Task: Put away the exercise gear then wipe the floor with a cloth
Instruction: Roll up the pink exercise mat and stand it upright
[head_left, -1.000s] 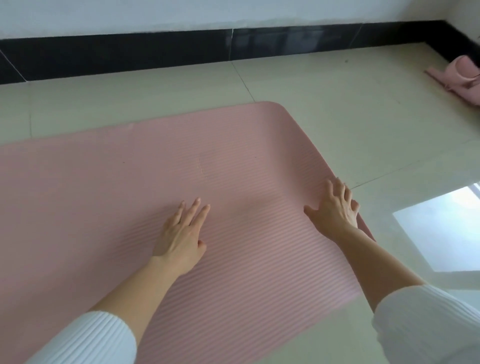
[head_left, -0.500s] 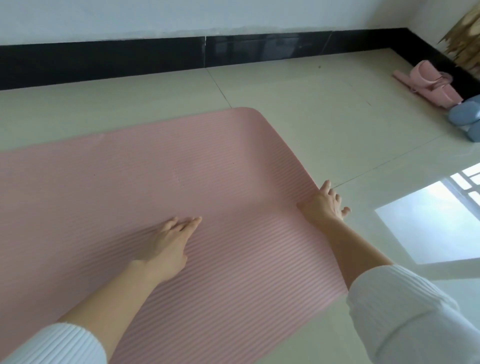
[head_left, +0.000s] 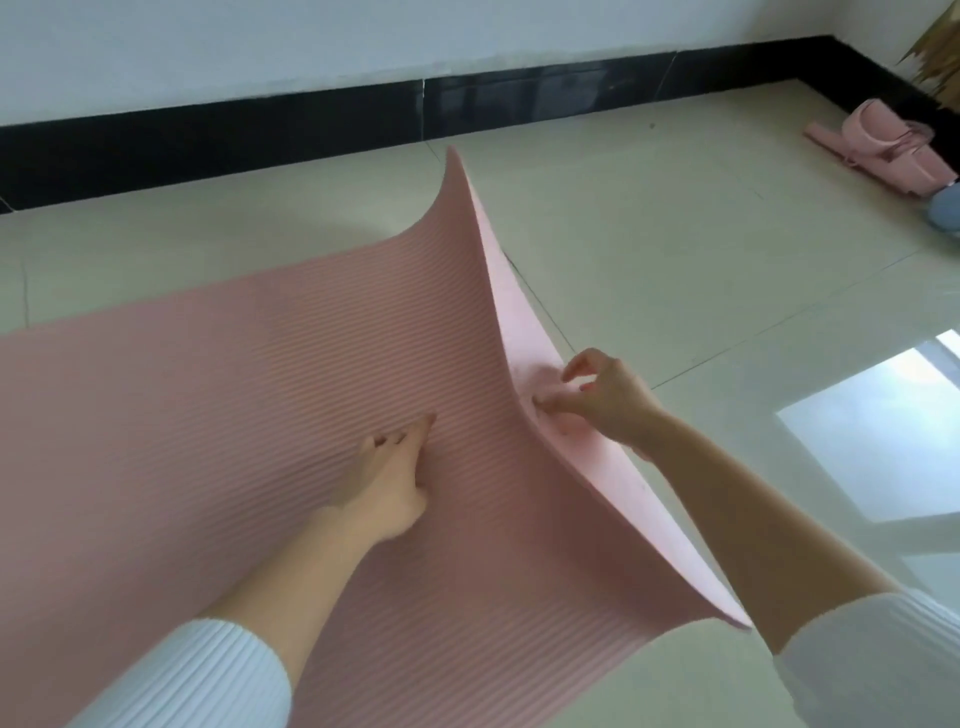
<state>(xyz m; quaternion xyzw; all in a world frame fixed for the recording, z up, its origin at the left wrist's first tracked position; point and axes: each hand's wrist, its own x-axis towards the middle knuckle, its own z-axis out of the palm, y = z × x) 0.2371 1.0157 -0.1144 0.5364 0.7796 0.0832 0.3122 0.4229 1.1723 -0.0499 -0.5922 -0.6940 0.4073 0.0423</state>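
- Mat (head_left: 208, 415) lies flat on the floor (head_left: 675, 260) to the left of the fingers. Its short end stands lifted and curled over at the right hand (head_left: 605, 400), with the pale underside showing.
- Right fingers (head_left: 558, 400) pinch that raised edge. Blur hides how deep the thumb sits, so the hold may be shallow.
- Left hand (head_left: 387, 483) presses the ribbed top just left of the fold, fingers (head_left: 415, 431) stretched out and holding nothing.
- Likely slip: springy foam could pull free of the pinch and flop back flat.
- Gripping at one spot lets the far corner beyond the fingers sag, so the roll might start crooked.
- If the left palm lifts, the whole mat may slide on the smooth tile rather than fold.
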